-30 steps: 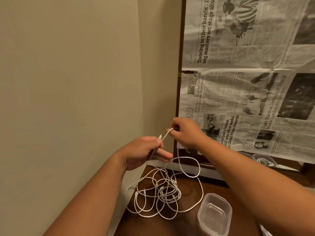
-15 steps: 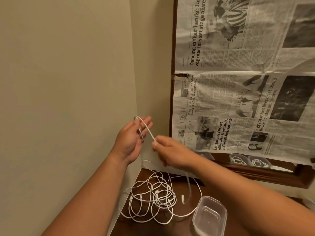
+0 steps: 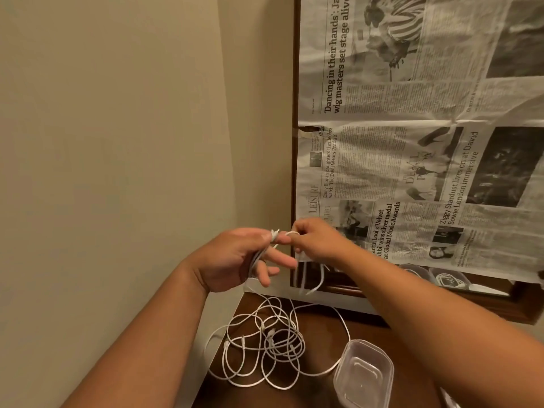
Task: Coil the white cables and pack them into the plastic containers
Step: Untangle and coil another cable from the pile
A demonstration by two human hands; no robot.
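A tangle of white cables lies on the dark wooden table below my hands. My left hand is raised above it, with turns of one white cable wound around its fingers and the plug end at the fingertips. My right hand pinches the same cable just right of the left fingertips. The loose end hangs down below my right hand. A clear, empty plastic container stands on the table at the lower right.
A beige wall rises on the left. Newspaper covers a wood-framed mirror behind the table. More clear containers with coiled cable show at the mirror's lower edge.
My left hand has dropped and turned, and more cable is wound on its fingers. My right hand has risen to the left fingertips, and the hanging end is shorter.
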